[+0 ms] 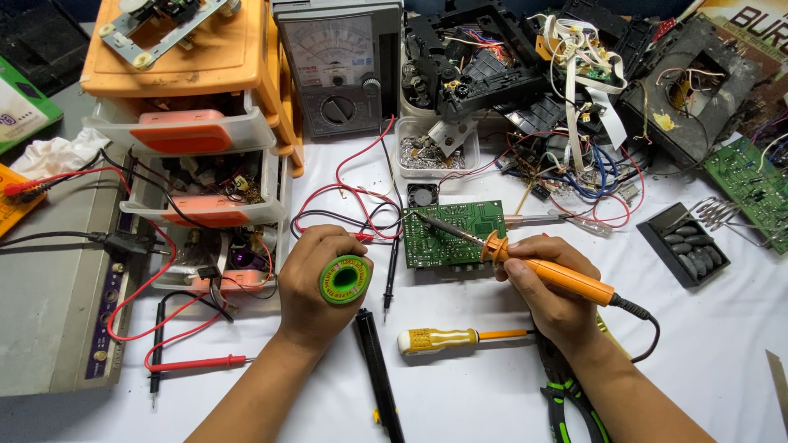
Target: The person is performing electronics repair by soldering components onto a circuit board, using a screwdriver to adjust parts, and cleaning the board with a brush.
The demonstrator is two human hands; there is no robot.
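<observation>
My left hand (316, 283) is closed around a spool of solder wire with a green end cap (342, 280), just left of a green circuit board (453, 232) lying on the white table. My right hand (552, 287) grips an orange-handled soldering iron (552, 273) like a pen. Its dark tip (427, 220) points up and left and rests over the board's left part. The iron's black cord (644, 316) runs off to the right past my wrist.
A yellow-handled screwdriver (450, 338) and a black desoldering pump (377, 373) lie in front of the hands. Green-handled pliers (566, 402) sit lower right. Orange drawer unit (197, 123), analog multimeter (338, 66), red and black probe leads (193, 361), dismantled electronics (566, 74) and a black iron stand (685, 246) surround the board.
</observation>
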